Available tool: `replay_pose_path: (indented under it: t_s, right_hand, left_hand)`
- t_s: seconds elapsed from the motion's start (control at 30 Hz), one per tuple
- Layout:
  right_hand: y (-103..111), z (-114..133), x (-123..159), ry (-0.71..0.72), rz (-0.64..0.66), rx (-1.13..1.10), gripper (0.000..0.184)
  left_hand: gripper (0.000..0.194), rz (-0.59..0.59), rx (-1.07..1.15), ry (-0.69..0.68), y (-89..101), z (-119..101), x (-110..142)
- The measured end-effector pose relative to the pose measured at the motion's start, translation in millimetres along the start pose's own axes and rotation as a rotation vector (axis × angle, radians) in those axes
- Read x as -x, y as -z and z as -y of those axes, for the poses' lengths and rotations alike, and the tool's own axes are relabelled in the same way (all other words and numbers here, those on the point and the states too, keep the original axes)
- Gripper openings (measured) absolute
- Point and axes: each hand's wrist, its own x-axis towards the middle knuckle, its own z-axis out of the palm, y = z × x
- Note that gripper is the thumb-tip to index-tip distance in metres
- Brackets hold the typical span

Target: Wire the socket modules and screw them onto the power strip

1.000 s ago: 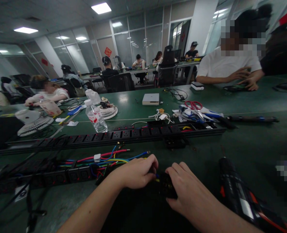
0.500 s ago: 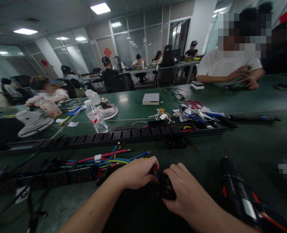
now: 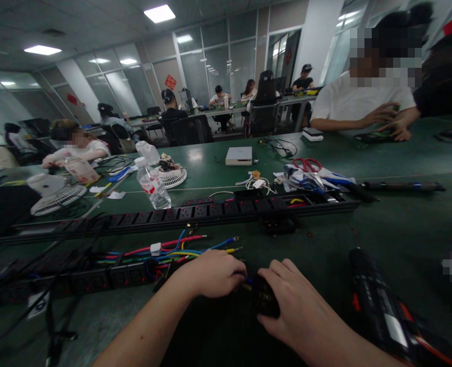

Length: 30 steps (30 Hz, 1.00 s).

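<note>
My left hand is closed in a pinch on thin blue and yellow wire ends beside a small black socket module. My right hand is wrapped round that module, holding it just above the green table. Coloured wires, red, blue, yellow and green, run left from my hands into an opened black power strip. A long black power strip lies across the table beyond them.
A black and red power screwdriver lies at the right. Red-handled scissors, a water bottle, a white box and small fans sit farther back. A person in white works across the table; others sit behind.
My hands have shifted slightly lower over the module, my left fingers drawing closer onto the wire ends. The rest of the table is unchanged.
</note>
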Motion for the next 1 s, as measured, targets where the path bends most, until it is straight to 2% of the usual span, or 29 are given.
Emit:
replay_pose_path:
  t_s: [0.3,0.43,0.53,0.63,0.7,0.77,0.87,0.93,1.0]
  right_hand:
    - [-3,0,-1,0.016,0.012,-0.015,0.041]
    - [-5,-2,-1,0.017,0.024,-0.021,0.040]
    - [-5,-2,-1,0.011,0.033,-0.008,0.047]
    - [4,-1,0,-0.010,0.039,0.019,0.065]
    - [14,-2,2,-0.029,0.022,0.051,0.068]
    - [26,-5,3,-0.035,-0.003,0.088,0.056]
    - [43,-11,4,0.013,0.008,0.138,0.034]
    - [51,-15,3,0.063,0.072,0.159,0.033]
    - [56,-17,2,0.076,0.135,0.173,0.040]
  left_hand:
    - [0.022,-0.018,-0.004,0.006,-4.8,0,-4]
    - [0.021,-0.016,0.059,-0.010,-4.8,2,-4]
    - [0.021,-0.077,0.138,0.020,-2.7,4,-3]
    - [0.024,-0.198,0.203,0.089,-1.8,7,-4]
    - [0.024,-0.279,0.183,0.136,-2.9,8,-6]
    - [0.021,-0.326,0.127,0.169,-5.2,8,-8]
    - [0.021,-0.335,0.084,0.193,-10.2,7,-12]
    - [0.021,-0.340,0.081,0.208,-14.1,6,-14]
    - [0.020,-0.350,0.071,0.239,-18.1,5,-18]
